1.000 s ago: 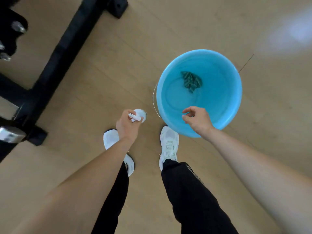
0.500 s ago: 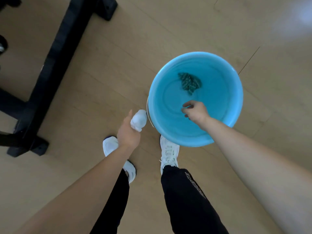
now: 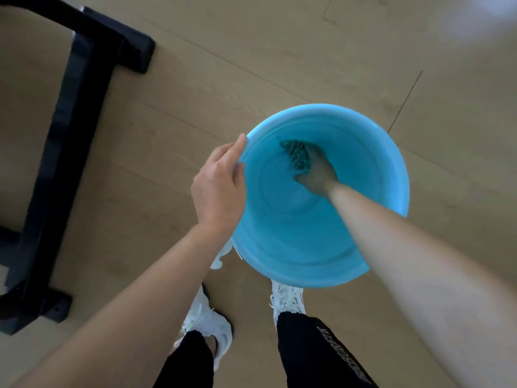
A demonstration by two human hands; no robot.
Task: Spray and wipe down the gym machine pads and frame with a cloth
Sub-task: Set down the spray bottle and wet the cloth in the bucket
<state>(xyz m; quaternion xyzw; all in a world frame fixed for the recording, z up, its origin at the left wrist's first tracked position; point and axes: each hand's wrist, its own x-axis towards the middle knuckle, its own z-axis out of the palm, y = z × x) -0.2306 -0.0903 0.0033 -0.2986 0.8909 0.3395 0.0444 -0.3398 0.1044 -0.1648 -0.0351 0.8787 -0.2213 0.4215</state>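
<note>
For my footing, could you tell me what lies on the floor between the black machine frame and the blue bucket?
Nothing: the head view shows bare wooden floor between the black machine frame and the blue bucket.

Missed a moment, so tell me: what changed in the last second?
The right hand went down into the blue bucket and took hold of the green cloth. The left hand moved across to grip its rim. The bucket stays on the floor.

Right hand (image 3: 317,175) gripping cloth (image 3: 296,156), inside bucket (image 3: 293,247)
</note>
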